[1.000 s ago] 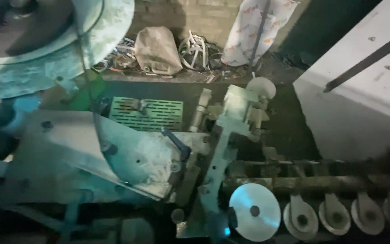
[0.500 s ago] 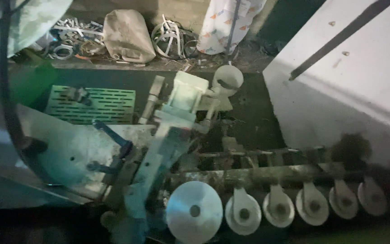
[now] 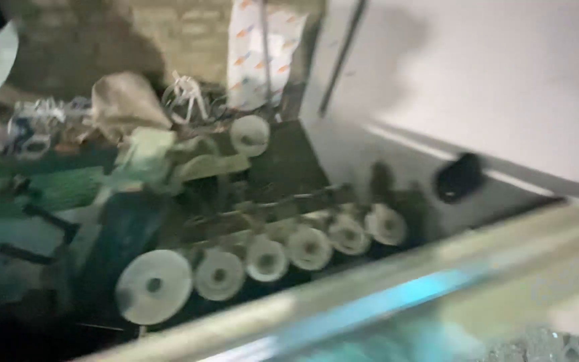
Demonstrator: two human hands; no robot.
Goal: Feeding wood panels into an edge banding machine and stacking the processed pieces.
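Pale metal discs (image 3: 263,258) are lined up in a slanting row on a dark machine (image 3: 189,201), the largest disc (image 3: 153,286) at the lower left and a lone one (image 3: 249,135) higher up near a crumpled sack (image 3: 125,100). Neither hand is seen, so their grip cannot be told. With the view this blurred and a bright rail (image 3: 397,295) crossing the foreground, any reach toward the discs would best be made slowly and from above.

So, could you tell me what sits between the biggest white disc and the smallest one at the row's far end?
In the head view, four white discs sit between the biggest disc and the end disc.
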